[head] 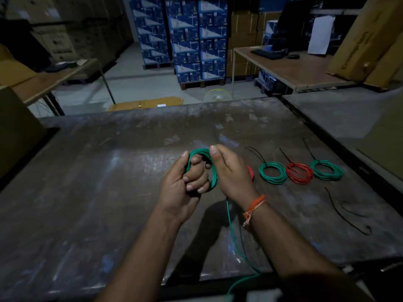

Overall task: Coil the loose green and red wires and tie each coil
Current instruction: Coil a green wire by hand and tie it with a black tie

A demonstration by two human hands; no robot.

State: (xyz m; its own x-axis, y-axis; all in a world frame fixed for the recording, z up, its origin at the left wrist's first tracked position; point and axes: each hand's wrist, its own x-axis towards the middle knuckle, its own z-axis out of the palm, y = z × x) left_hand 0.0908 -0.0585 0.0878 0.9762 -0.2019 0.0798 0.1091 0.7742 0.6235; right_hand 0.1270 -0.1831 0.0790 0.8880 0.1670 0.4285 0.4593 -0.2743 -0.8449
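Green wire coil (212, 171) we grip around our curled left hand (183, 182) fingers; right hand (231, 171) fingertips pinch its top (tail hangs below).

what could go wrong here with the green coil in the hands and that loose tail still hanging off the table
1. The loose green tail runs over the table edge; it could snag there and tug loops off the green coil.
2. Only the left hand and right hand keep the untied coil together; easing the grip may let it spring open.
3. The spare black ties lie off to the right; reaching for one means holding the coil one-handed.
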